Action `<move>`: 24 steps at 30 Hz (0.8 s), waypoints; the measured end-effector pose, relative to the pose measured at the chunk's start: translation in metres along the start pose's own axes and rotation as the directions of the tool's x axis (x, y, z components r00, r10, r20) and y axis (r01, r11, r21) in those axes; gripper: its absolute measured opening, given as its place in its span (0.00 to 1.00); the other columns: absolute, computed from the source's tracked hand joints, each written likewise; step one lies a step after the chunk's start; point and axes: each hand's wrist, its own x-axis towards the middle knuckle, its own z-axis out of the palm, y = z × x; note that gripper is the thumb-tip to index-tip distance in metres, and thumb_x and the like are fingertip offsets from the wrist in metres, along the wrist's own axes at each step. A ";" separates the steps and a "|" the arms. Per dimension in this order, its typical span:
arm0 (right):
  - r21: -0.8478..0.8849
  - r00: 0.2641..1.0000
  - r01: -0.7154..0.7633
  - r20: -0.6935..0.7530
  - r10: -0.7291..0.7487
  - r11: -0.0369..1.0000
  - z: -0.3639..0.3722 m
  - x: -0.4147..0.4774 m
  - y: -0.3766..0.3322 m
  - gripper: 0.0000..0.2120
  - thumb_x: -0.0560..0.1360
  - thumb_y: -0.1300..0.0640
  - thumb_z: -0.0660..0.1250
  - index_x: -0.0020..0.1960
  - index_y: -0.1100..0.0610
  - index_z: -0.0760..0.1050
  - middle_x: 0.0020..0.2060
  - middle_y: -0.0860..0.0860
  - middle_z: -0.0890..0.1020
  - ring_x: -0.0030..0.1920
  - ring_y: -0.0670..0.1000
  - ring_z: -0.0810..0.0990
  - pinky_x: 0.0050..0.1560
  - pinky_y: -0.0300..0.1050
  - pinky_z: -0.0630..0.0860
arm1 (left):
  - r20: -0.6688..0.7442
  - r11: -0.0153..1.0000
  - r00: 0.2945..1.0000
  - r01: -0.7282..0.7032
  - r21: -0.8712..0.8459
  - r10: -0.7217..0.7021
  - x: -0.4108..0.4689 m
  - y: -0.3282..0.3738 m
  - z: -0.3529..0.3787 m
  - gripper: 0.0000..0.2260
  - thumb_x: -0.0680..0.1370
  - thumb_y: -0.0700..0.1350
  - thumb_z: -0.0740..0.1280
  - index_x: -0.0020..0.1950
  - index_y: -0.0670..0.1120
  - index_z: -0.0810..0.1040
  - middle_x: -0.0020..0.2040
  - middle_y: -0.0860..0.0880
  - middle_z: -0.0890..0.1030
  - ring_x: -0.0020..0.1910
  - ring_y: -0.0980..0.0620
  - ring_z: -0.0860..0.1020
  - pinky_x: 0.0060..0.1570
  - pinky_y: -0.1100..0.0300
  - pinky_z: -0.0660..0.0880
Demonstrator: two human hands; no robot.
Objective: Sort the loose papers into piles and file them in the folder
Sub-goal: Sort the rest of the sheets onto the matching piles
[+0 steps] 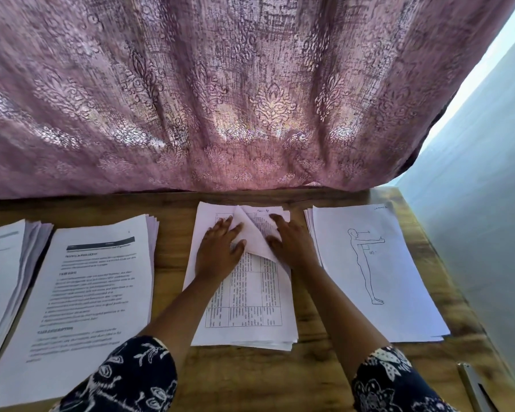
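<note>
Several piles of white papers lie side by side on a wooden table. The middle pile shows a printed table. Its top sheet has a folded-over corner flap near the far end. My left hand lies flat on the pile with fingers on the flap's left edge. My right hand presses the flap's right side, thumb at its edge. A text pile sits to the left, another pile at the far left, and a pile with a body-outline drawing to the right. No folder is in view.
A mauve patterned curtain hangs along the table's far edge. A pale wall borders the right side. A grey metallic object lies at the table's near right corner.
</note>
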 end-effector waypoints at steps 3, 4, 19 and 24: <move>0.357 0.970 -0.129 -0.148 0.192 0.925 0.005 -0.016 -0.011 0.26 0.77 0.52 0.67 0.72 0.52 0.64 0.63 0.53 0.78 0.57 0.53 0.80 0.51 0.37 0.76 | -0.018 0.999 1.000 -0.008 -0.036 0.007 0.000 -0.001 -0.001 0.27 0.78 0.59 0.52 0.74 0.51 0.67 0.76 0.48 0.63 0.77 0.47 0.58 0.73 0.55 0.49; 0.389 0.968 -0.127 -0.154 0.200 0.913 0.005 -0.023 -0.014 0.26 0.77 0.53 0.67 0.72 0.52 0.63 0.63 0.52 0.78 0.56 0.52 0.80 0.47 0.33 0.75 | -0.025 0.999 1.000 -0.015 -0.050 0.014 0.000 -0.001 -0.001 0.27 0.78 0.60 0.52 0.74 0.50 0.68 0.75 0.48 0.64 0.76 0.47 0.59 0.74 0.54 0.50; 0.110 0.999 -0.025 -0.026 0.028 0.994 0.006 -0.002 -0.005 0.16 0.80 0.55 0.61 0.67 0.55 0.71 0.61 0.55 0.79 0.58 0.56 0.79 0.57 0.48 0.76 | -0.066 0.994 0.998 0.000 -0.111 -0.008 -0.001 0.000 0.000 0.26 0.80 0.55 0.62 0.76 0.50 0.63 0.76 0.45 0.64 0.73 0.44 0.66 0.72 0.48 0.61; -0.160 0.994 -0.019 0.106 0.036 0.987 0.016 0.016 0.011 0.32 0.80 0.44 0.58 0.77 0.59 0.53 0.76 0.58 0.59 0.76 0.56 0.57 0.74 0.53 0.53 | -0.065 0.999 0.998 0.000 -0.055 -0.004 0.000 0.001 0.001 0.23 0.81 0.55 0.58 0.75 0.50 0.66 0.76 0.46 0.63 0.74 0.46 0.63 0.73 0.52 0.55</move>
